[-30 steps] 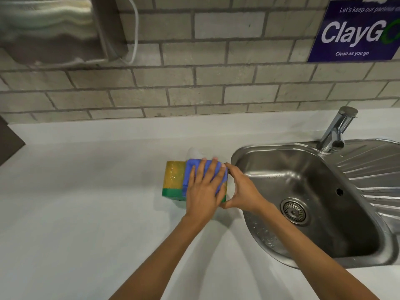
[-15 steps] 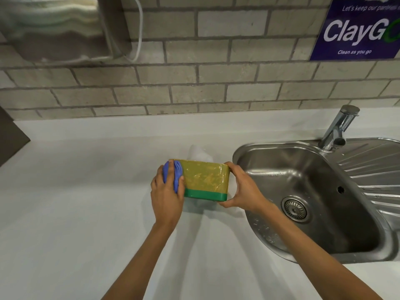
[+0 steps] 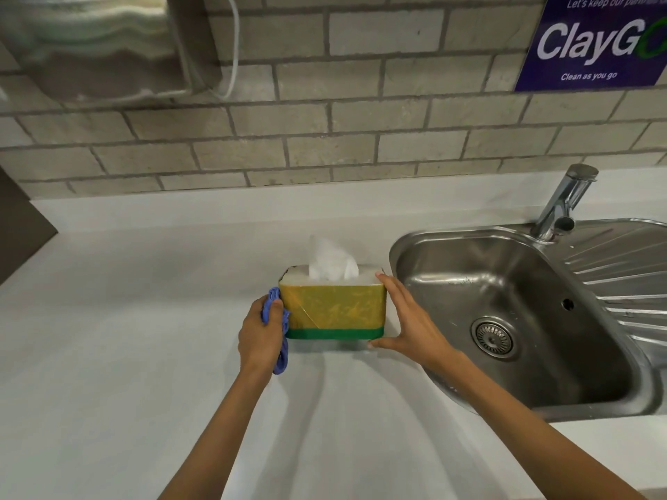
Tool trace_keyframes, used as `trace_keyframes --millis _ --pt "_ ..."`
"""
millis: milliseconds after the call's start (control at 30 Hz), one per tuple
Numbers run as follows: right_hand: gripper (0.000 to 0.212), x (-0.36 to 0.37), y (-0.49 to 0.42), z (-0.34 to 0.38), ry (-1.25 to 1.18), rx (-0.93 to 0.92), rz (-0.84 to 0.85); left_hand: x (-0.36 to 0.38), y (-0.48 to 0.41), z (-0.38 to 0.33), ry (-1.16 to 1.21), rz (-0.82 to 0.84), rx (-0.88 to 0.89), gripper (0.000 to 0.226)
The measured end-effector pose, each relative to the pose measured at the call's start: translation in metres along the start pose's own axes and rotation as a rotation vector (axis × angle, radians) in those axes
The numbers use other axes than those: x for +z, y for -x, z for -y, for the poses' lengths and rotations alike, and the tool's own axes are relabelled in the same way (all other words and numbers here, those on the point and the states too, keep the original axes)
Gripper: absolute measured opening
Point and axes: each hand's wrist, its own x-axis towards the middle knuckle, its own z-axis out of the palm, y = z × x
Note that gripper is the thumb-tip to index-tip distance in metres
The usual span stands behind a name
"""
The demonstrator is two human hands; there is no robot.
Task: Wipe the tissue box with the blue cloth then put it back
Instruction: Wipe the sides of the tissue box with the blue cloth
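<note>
The tissue box [image 3: 334, 307], gold with a green band along the bottom, stands upright on the white counter [image 3: 126, 355] with a white tissue sticking out of its top. My left hand [image 3: 260, 332] is closed around the bunched blue cloth [image 3: 276, 321], pressed against the box's left end. My right hand [image 3: 406, 319] cups the box's right end, fingers on the top corner and thumb at the bottom edge.
A steel sink [image 3: 505, 312] with a drain lies directly right of the box, its tap [image 3: 563, 203] at the back. A brick wall rises behind the counter, with a steel paper towel dispenser [image 3: 101, 41] upper left and a blue sign [image 3: 595, 41] upper right.
The box was tipped with its side facing up; it now stands upright with the tissue on top. My left hand slid the cloth from the box's face to its left end.
</note>
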Motion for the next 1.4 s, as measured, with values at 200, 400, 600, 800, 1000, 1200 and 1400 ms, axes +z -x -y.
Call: trace_keyframes --millis 200,400,600,800,1000,1200,1400 --pt "0.088 0.012 0.015 0.004 -0.125 -0.011 -0.033 0.004 -0.004 0.005 -0.021 0.039 -0.004 0.033" --pt "0.069 0.027 0.022 0.005 -0.088 -0.002 -0.093 0.008 -0.014 0.007 0.085 0.038 -0.136 0.021" --pt "0.065 0.035 0.022 0.003 -0.148 0.032 -0.099 0.008 -0.014 0.01 0.291 0.078 -0.333 0.025" --pt "0.061 0.022 0.011 -0.001 -0.622 0.247 -0.316 -0.001 0.006 0.012 0.663 0.047 -0.572 0.02" --pt "0.062 0.011 -0.029 -0.005 -0.641 0.418 -0.186 0.043 0.051 -0.012 0.783 0.168 -0.657 0.036" --pt "0.095 0.006 -0.031 -0.008 -0.721 0.505 -0.061 0.079 0.047 -0.035 0.644 -0.014 -0.576 0.047" --pt "0.114 0.005 -0.018 -0.006 -0.812 0.579 0.036 0.068 0.018 -0.035 0.539 -0.009 -0.459 0.039"
